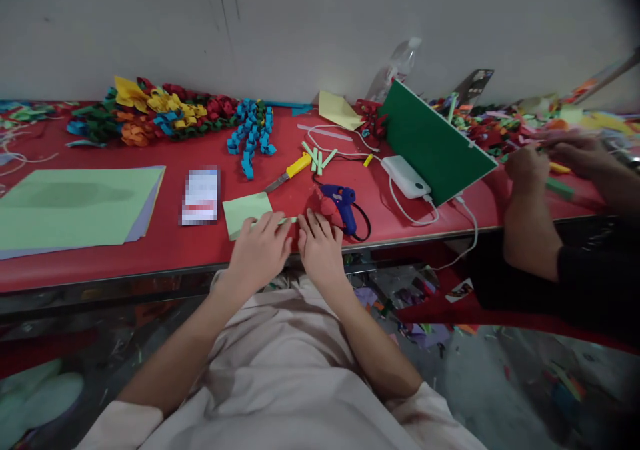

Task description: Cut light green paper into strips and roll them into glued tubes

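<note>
A narrow pale green paper strip runs between my two hands at the table's front edge. My left hand has its bent fingers closed on the strip's left part, over a pale green paper sheet. My right hand presses its fingers on the strip's right end; the exact grip is hidden under them. Just beyond my right hand lies a blue glue gun. A yellow box cutter with its blade out and several short pale green strips lie farther back.
A phone and stacked paper sheets lie left. Paper chains line the back. A green board leans behind a white power bank with cables. On the right, another person's hands work. A bottle stands behind.
</note>
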